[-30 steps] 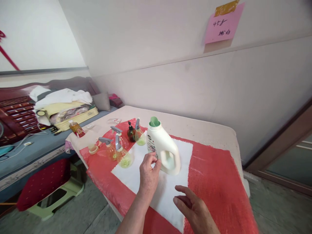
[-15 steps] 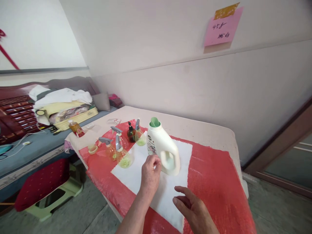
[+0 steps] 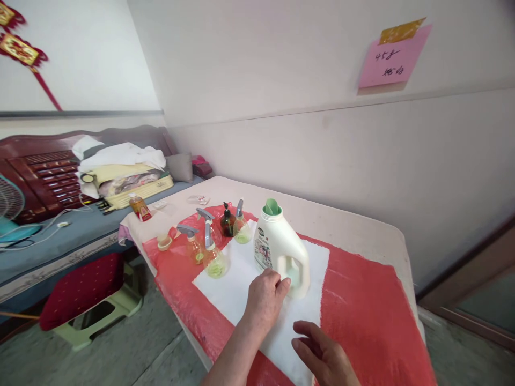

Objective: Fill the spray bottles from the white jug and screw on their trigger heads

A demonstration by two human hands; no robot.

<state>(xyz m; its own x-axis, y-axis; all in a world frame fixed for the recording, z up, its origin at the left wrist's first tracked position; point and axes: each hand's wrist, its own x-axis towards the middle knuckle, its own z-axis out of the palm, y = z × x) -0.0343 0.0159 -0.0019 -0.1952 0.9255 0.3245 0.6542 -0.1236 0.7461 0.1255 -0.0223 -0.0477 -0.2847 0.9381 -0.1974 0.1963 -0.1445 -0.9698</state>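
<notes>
A cream-white detergent jug (image 3: 277, 233) stands upright and uncapped on a white cloth (image 3: 225, 292), its green pouring spout (image 3: 271, 207) showing in the neck. In front of the jug's lower part is my left hand (image 3: 267, 297), fingers curled in and thumb pointing toward the handle. Whether it touches the jug or pinches something small, I cannot tell. My right hand (image 3: 324, 351) hovers lower right over the cloth, thumb and fingers apart, holding nothing. Left of the jug stand clear spray bottles with grey triggers, one (image 3: 216, 262) with green inside, and a dark pump bottle (image 3: 227, 222).
A red plastic sheet (image 3: 362, 305) covers much of the table (image 3: 346, 222). At the left end are a roll of tape (image 3: 164, 243) and an amber bottle (image 3: 140, 207). A red-topped stool (image 3: 86, 287) stands beside the table; a wall (image 3: 281, 145) rises behind.
The view has shifted, so the table items appear further right and slightly lower. My left hand has turned, its thumb now pointing toward the jug's handle. My right hand stays apart and open.
</notes>
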